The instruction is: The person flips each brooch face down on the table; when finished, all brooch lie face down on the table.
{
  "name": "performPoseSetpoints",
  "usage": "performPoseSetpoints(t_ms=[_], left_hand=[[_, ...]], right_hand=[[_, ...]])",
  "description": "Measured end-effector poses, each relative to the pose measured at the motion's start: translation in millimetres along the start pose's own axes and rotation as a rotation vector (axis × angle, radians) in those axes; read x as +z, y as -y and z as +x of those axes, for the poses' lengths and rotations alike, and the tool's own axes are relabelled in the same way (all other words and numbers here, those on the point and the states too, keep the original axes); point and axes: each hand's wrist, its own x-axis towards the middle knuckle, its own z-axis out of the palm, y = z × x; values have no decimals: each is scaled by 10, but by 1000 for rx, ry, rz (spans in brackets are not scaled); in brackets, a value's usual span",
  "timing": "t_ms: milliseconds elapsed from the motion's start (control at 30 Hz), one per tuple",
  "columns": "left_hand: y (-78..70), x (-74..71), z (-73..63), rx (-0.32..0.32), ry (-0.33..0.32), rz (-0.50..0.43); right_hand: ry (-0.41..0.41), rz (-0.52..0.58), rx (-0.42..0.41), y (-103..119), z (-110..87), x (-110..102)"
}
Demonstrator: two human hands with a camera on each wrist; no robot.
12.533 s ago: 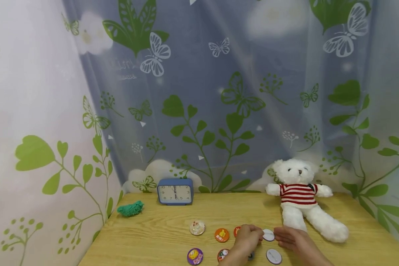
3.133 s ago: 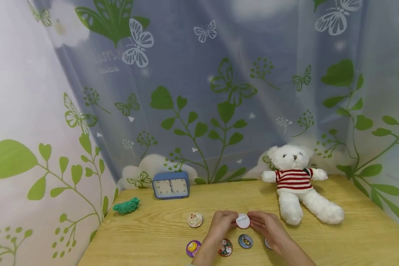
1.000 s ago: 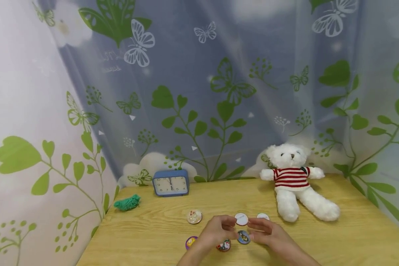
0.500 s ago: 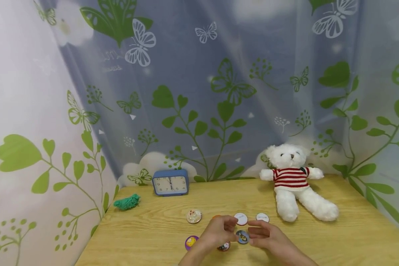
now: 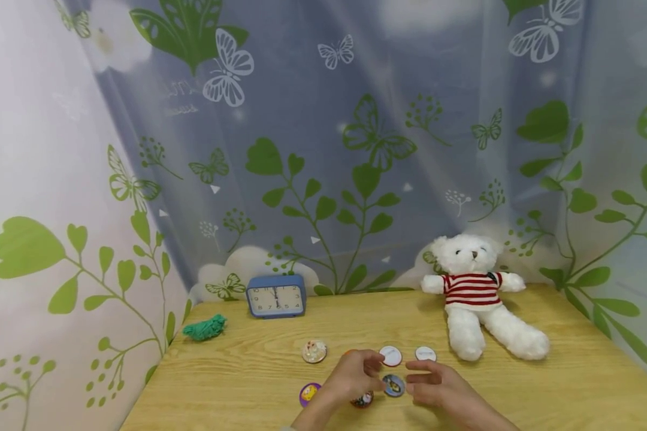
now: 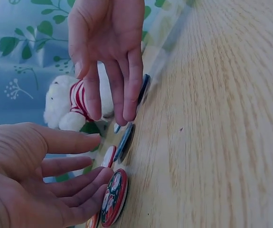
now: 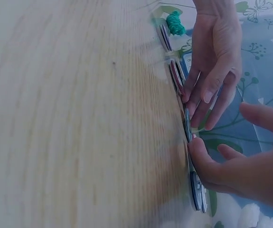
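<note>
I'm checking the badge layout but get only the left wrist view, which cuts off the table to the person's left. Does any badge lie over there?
Observer: Yes, the head view shows a purple-rimmed badge lying to the left of the left hand.
Operator: Thanks. And any farther back on that side?
Observer: Yes, a cream badge lies nearer the camera than the blue clock, and a little to its right.

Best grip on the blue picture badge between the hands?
Probably pinch the rim of the blue picture badge at its left and right edges, coming from the near side. It's a thin disc flat on the tabletop, so only the edge offers purchase; a white-backed badge sits just beyond it, while bare wood shows nearer.
</note>
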Motion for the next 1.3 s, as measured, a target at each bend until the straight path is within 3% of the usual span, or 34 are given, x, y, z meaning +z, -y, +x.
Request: performPoseSetpoints(t_ms=[233, 500, 667, 767, 867, 1000, 1067, 1300], left_hand=[[-10, 8, 11, 11, 15, -25], [-2, 53, 24, -11, 29, -60], [-5, 56, 45, -5, 24, -12], [0, 48, 56, 10, 29, 55], [1, 35, 61, 19, 44, 104], [-22, 32, 52, 11, 54, 112], [-35, 41, 48, 19, 54, 109], [-54, 60, 45, 16, 59, 51]], right_hand=[[2, 92, 59, 9, 7, 12], [-13, 87, 75, 30, -5, 55], [-10, 84, 76, -2, 21, 40], [20, 116, 100, -182, 117, -79], [59, 185, 143, -546, 306, -299], [95, 255, 173, -873, 467, -474], [103, 238, 156, -799, 422, -429], [95, 172, 145, -96, 72, -77]])
